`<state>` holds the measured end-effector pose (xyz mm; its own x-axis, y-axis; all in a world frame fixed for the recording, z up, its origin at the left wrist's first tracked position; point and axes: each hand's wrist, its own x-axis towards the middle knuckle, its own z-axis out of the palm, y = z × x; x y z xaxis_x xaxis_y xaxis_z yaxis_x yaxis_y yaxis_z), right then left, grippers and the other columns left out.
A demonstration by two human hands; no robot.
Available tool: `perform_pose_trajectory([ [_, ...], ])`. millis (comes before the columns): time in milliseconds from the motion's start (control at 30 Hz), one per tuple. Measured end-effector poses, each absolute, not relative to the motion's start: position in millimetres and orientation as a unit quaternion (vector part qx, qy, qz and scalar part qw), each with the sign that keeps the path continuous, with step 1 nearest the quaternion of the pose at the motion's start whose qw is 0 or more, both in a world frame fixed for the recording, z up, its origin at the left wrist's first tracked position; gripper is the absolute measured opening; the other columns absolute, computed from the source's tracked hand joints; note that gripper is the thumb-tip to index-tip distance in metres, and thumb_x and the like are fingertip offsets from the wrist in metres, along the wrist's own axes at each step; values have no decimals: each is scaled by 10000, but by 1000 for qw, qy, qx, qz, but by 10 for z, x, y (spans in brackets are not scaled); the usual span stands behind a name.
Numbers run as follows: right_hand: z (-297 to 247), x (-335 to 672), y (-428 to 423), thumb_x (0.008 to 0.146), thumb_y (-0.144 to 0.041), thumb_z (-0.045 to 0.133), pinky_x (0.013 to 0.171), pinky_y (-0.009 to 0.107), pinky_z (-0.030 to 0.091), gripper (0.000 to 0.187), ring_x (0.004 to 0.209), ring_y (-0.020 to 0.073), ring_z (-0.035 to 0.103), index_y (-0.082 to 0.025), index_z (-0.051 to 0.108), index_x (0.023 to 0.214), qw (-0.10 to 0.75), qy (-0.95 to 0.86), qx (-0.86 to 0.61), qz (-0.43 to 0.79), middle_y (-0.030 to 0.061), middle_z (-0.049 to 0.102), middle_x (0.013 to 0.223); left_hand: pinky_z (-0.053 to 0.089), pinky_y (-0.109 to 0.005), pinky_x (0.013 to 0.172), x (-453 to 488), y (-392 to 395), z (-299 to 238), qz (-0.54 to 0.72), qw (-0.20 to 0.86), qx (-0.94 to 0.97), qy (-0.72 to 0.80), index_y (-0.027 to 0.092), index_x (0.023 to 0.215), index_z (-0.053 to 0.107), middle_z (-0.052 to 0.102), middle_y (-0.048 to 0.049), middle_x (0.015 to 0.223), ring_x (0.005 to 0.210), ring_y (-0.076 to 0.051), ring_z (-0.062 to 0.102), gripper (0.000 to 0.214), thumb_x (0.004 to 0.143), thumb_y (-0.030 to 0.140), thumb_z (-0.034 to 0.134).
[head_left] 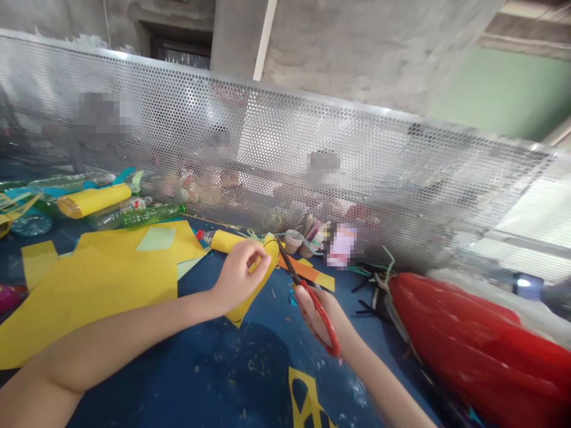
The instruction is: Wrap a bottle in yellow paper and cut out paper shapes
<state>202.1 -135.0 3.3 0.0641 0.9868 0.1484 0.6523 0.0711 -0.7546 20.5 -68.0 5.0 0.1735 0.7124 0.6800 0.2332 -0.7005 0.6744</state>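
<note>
My left hand [238, 274] pinches a piece of yellow paper [250, 297] above the blue table [200, 368], fingers closed on its upper edge. My right hand [319, 312] grips red-handled scissors [312, 297], fingers through the loops. The dark blades point up and left and meet the top of the yellow piece near my left fingertips. Both forearms reach in from the bottom of the view.
Large yellow sheets [93, 285] lie at left, with a yellow roll [93, 200] and green plastic bottles [151, 215] behind them. A perforated metal screen [285, 160] runs across the back. A red plastic bag [473, 351] fills the right. Paper scraps and tape rolls [307, 235] lie by the screen.
</note>
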Motion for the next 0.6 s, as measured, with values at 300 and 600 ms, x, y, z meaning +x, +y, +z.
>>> perform_pose_trajectory([
  [300, 7, 1972, -1440, 781, -674, 406, 292, 210, 282, 494, 286, 75, 337, -222, 399, 584, 425, -611, -579, 332, -63, 367, 411, 448, -282, 520, 470, -1010, -143, 233, 730, 580, 278, 188, 1107, 494, 490, 17, 667, 523, -141, 542, 571, 828, 659, 330],
  [600, -112, 1751, -1463, 744, -760, 350, 256, 173, 253, 565, 270, 51, 284, -216, 396, 598, 556, -520, -499, 413, -87, 328, 401, 377, -380, 977, 497, -874, -229, 442, 748, 477, 132, 318, 1384, 240, 387, -107, 1350, 1076, -207, 546, 693, 807, 520, 566],
])
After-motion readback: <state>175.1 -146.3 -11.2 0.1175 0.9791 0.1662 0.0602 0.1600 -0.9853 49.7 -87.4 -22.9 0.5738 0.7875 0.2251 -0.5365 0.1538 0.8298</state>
